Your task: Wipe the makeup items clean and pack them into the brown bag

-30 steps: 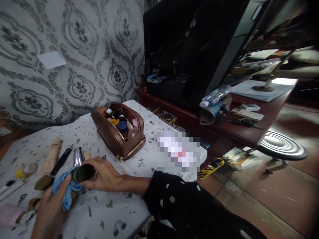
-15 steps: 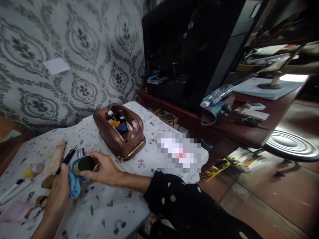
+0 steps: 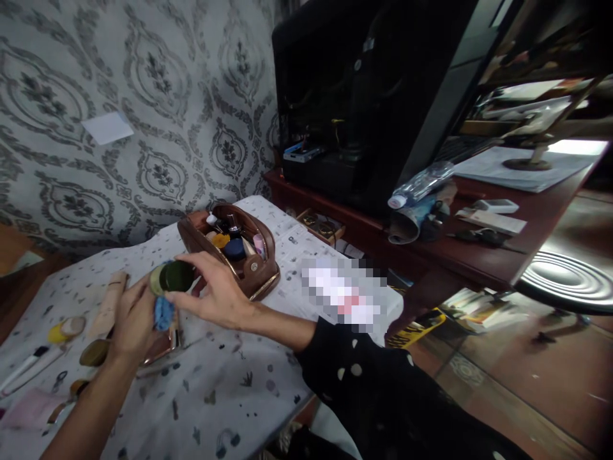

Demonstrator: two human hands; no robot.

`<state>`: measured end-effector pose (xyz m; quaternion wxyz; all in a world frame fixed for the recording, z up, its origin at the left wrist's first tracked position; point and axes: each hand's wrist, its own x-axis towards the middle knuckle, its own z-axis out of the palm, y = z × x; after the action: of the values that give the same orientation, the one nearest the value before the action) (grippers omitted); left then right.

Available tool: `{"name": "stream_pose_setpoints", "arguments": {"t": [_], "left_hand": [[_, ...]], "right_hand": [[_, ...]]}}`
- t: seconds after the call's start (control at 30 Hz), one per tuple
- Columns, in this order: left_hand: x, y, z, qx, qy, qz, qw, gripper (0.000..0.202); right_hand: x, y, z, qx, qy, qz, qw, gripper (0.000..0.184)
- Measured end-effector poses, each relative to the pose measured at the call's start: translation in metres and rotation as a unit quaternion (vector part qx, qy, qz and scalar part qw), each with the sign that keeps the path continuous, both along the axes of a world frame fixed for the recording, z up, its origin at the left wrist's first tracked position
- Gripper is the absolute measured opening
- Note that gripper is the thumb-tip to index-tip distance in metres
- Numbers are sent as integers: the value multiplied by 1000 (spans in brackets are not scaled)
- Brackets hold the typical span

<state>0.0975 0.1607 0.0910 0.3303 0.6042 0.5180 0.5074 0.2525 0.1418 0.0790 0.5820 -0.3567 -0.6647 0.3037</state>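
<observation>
My right hand grips a dark green round container with its fingertips, lifted above the table. My left hand is closed on a blue cloth pressed against the container's near side. Just behind them stands an open brown leather pouch with several small bottles and jars upright inside. Both hands hover over a patterned white tablecloth.
Cosmetics lie at the left: a beige tube, a yellow-capped jar, a white brush. A dark wooden shelf with a black cabinet, a plastic bottle and papers stands at the right. A blurred patch lies near the table's right edge.
Both hands have lifted the green container and blue cloth off the table and moved them up and toward the brown pouch.
</observation>
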Motion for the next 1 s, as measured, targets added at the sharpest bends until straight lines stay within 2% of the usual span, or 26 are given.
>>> {"name": "stream_pose_setpoints", "arguments": {"t": [0.07,0.13,0.2,0.3,0.33,0.4,0.57,0.7,0.77,0.83,1.0], "left_hand": [[6,12,-1,56,36,-37,997,30],[12,23,0,137,123,-62,981,29],[17,32,1,214,242,-68,944,30],[21,41,1,281,403,-91,866,46],[22,42,1,291,436,-100,846,52],[22,43,0,301,470,-112,822,57],[19,42,-5,311,483,-99,813,55],[14,41,-11,326,469,-83,817,55],[12,41,-15,329,463,-80,819,54],[11,42,-17,333,457,-82,821,52],[9,42,-21,347,442,-82,823,48]], "right_hand": [[8,2,6,-13,28,0,1000,52],[18,6,12,-26,63,2,998,51],[31,13,18,-24,95,-2,995,50],[53,29,26,-1,130,-24,991,49],[61,35,28,1,137,-34,990,52],[74,49,31,-2,138,-56,989,53],[92,85,36,-17,72,-103,992,43],[87,110,43,-15,-103,-130,986,41],[79,121,48,-8,-217,-128,968,42],[70,132,52,3,-334,-117,935,41],[46,156,54,39,-572,-75,816,34]]}}
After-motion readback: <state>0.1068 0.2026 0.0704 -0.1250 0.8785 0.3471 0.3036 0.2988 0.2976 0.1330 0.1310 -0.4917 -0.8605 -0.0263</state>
